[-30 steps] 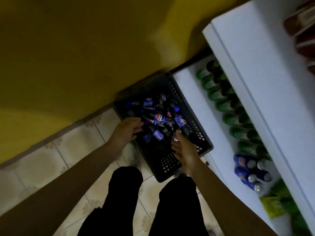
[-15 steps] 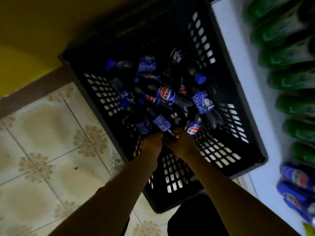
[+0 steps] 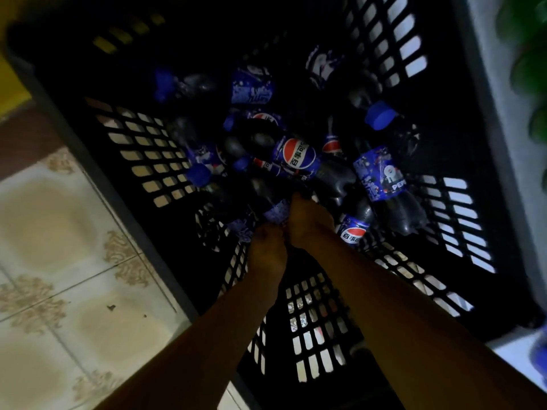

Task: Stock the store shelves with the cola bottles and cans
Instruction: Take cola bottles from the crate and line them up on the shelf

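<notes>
Floor (image 3: 74, 232): pale glazed tiles with a brown scroll pattern, bordered at the upper left by a dark skirting band (image 3: 26, 137) under a yellow wall (image 3: 11, 93). The scene is dimly lit and partly blurred.

Crate (image 3: 444, 119): black plastic with slatted walls and base, set on the tiles with its right side against a white shelf unit (image 3: 497, 84). Blurred green bottles (image 3: 527, 39) are seen on that shelf at the upper right.

Cola bottles (image 3: 296, 156): a loose heap of dark, blue-labelled, blue-capped bottles, laid on their sides across the middle of the crate base. One label reading PEPSI (image 3: 381, 176) is turned upward at the right of the heap.

Left hand (image 3: 268, 250): reached into the crate at the near edge of the heap, back uppermost, knuckles bunched against a blue label (image 3: 242, 227).

Right hand (image 3: 307, 223): placed just beside the left hand and touching it, laid over a bottle (image 3: 276, 210) in the heap, fingers directed down into the bottles.

Grip: the fingers of both hands are hidden beneath the hands and in shadow; whether either bottle is enclosed cannot be told.
</notes>
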